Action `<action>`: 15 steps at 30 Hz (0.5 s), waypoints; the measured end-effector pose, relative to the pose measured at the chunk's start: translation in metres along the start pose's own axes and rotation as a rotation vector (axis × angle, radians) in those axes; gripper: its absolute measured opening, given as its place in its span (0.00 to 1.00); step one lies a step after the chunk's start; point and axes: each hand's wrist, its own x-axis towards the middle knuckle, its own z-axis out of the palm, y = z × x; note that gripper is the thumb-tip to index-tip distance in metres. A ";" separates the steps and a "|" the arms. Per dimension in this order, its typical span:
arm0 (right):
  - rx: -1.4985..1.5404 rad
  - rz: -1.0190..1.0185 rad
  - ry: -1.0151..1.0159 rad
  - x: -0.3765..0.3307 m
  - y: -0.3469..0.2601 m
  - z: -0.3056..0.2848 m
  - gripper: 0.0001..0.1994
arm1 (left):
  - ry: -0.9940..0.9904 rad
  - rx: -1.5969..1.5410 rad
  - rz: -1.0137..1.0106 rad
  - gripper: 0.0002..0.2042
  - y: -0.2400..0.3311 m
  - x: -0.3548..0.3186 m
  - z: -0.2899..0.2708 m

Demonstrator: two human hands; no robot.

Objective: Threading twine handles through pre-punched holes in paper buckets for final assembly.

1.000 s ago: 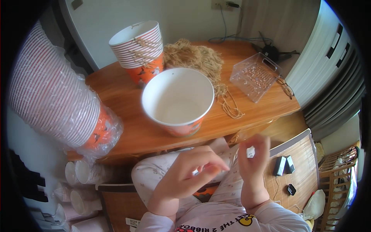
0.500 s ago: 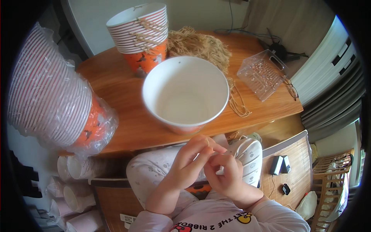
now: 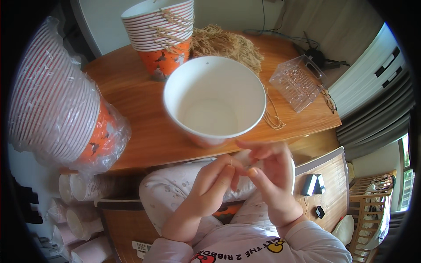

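Observation:
Above my lap, in front of the table, my left hand (image 3: pixel 210 184) is closed in a pinch; whatever its fingertips hold is too small to make out. My right hand (image 3: pixel 272 179) faces it, thumb and forefinger spread apart, the thumb tip close to the left fingertips. Just beyond both hands a large white-lined paper bucket (image 3: pixel 215 96) stands at the table's near edge, its mouth tilted toward me. There is a small dark hole near its far rim. A few loose strands of tan cord (image 3: pixel 274 115) lie to the right of the bucket.
Nested orange-printed buckets (image 3: pixel 164 57) with cord loops stand behind, beside a heap of tan cord (image 3: pixel 230 44). On the left rises a plastic-wrapped bucket stack (image 3: pixel 57 101). A clear tray of small pieces (image 3: pixel 298 81) and eyeglasses (image 3: pixel 330 101) sit at the table's right.
My right hand has opened, its forefinger lifting away from the left hand. The left hand stays pinched in nearly the same place. The view has shifted slightly.

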 end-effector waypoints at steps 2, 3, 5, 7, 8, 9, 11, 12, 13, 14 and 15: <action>0.278 0.251 -0.203 0.009 -0.004 -0.004 0.12 | -0.006 0.002 -0.014 0.14 0.004 -0.002 0.003; 0.273 0.253 -0.199 0.013 -0.005 -0.005 0.12 | -0.011 0.007 -0.029 0.17 0.005 -0.003 0.005; 0.545 0.326 -0.261 0.019 -0.005 -0.003 0.11 | -0.004 0.034 -0.047 0.17 0.004 -0.006 0.002; 0.573 0.313 -0.276 0.021 0.002 -0.006 0.10 | 0.011 0.064 -0.069 0.21 0.004 -0.008 0.002; 0.569 0.305 -0.283 0.021 0.001 -0.005 0.10 | 0.010 0.061 -0.070 0.21 0.005 -0.008 0.003; 0.565 0.297 -0.290 0.022 -0.001 -0.006 0.10 | -0.020 0.035 -0.052 0.21 0.006 -0.008 0.003; 0.537 0.289 -0.319 0.024 -0.001 -0.010 0.11 | -0.053 0.007 -0.035 0.21 0.009 -0.009 0.003; 0.512 0.279 -0.350 0.024 -0.001 -0.011 0.11 | -0.059 -0.019 -0.056 0.16 0.012 -0.010 0.003; 0.510 0.279 -0.347 0.023 0.000 -0.011 0.11 | -0.065 -0.044 -0.076 0.13 0.013 -0.011 0.003; 0.496 0.240 -0.301 0.022 0.001 -0.010 0.13 | -0.069 -0.045 -0.075 0.13 0.012 -0.011 0.001; 0.482 0.202 -0.255 0.021 0.003 -0.010 0.15 | -0.072 -0.025 -0.083 0.12 0.010 -0.011 -0.001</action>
